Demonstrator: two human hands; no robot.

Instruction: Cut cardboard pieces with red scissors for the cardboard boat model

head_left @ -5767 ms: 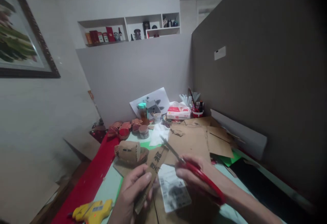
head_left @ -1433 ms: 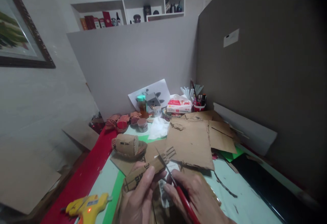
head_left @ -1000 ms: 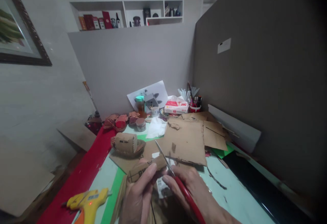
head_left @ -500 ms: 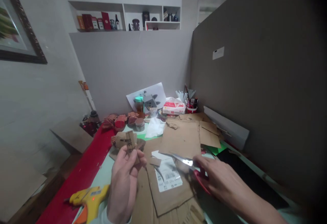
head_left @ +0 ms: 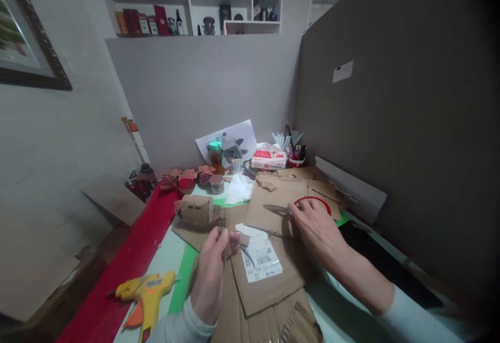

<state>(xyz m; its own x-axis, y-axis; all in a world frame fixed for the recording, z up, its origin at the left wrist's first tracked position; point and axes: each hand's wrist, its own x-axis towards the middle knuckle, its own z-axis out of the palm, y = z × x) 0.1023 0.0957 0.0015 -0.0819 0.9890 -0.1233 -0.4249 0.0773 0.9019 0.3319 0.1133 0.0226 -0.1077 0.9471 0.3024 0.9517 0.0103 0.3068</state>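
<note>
My left hand (head_left: 211,267) pinches a small strip of cardboard (head_left: 222,221) with dark print, partly hidden by the fingers. My right hand (head_left: 317,231) is on a pair of scissors (head_left: 275,209) with red handles, low over a cardboard sheet (head_left: 255,218); the blades point left. Whether the scissors rest fully on the sheet I cannot tell. Between my hands lies a cardboard piece (head_left: 289,291) bearing a white label (head_left: 262,259), with small offcuts on it. Just beyond my left hand stands a rounded cardboard form (head_left: 197,210).
A yellow glue gun (head_left: 150,288) with a lit red light lies at left. Striped red-brown cardboard forms (head_left: 187,180), a small jar (head_left: 216,184), a green-lidded jar (head_left: 216,158), tissues (head_left: 269,158) and a pen cup (head_left: 296,160) line the back. A dark partition (head_left: 390,124) bounds the right.
My right hand has moved the scissors up and away, onto the cardboard sheet. My left hand has shifted right and lower with the cardboard strip, uncovering the rounded form behind.
</note>
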